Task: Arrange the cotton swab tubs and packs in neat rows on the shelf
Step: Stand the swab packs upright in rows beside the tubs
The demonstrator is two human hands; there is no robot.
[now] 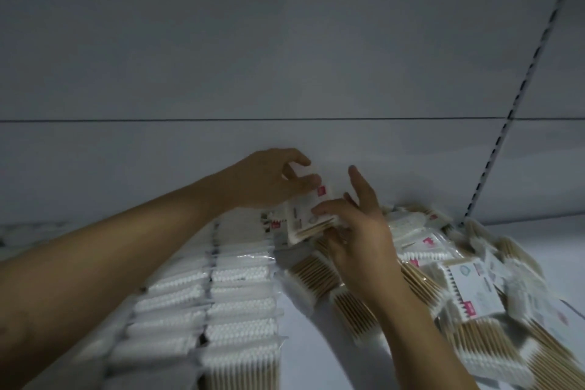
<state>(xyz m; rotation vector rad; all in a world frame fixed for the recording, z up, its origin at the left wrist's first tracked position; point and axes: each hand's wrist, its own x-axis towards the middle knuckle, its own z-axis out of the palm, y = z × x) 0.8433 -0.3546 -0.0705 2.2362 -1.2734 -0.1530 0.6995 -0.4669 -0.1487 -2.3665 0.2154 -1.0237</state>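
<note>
One swab pack (308, 215) grasped by the left hand (272, 180) and right hand (357, 231)
Left fingers curl over its top corner, right thumb pinches its lower edge; it tilts near the back of the shelf (304, 342), between neat rows (221, 294) leftward and a loose pile (459, 279) rightward

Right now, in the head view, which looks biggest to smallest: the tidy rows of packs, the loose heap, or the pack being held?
Largest: tidy rows of packs and loose heap, too alike to rank; both run off frame.
Smallest: held pack, clearly.
</note>
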